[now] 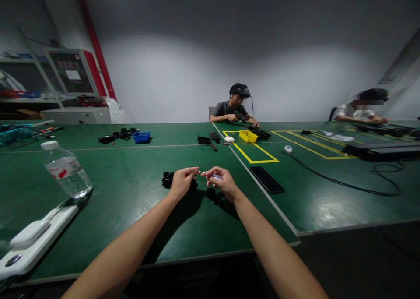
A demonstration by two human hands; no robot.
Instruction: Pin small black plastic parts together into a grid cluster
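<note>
My right hand [222,181] is closed around the pale, purplish handle of a small screwdriver [216,176]. Its thin metal shaft points left, toward the fingertips of my left hand [182,183]. Those fingers are pinched together at the shaft's tip; whatever is between them is too small to make out. Just left of my left hand, a black blocky part [168,179] lies on the green table [131,216], partly hidden by the hand. A small dark piece [211,194] rests on the tabletop below my right hand.
To the right lies a black phone [267,179]. On the left stand a water bottle [68,172] and a white power strip [36,240]. Farther back are a blue bin [141,137], a yellow bin [248,136] and black parts [121,134]. Two people [231,108] sit across the table.
</note>
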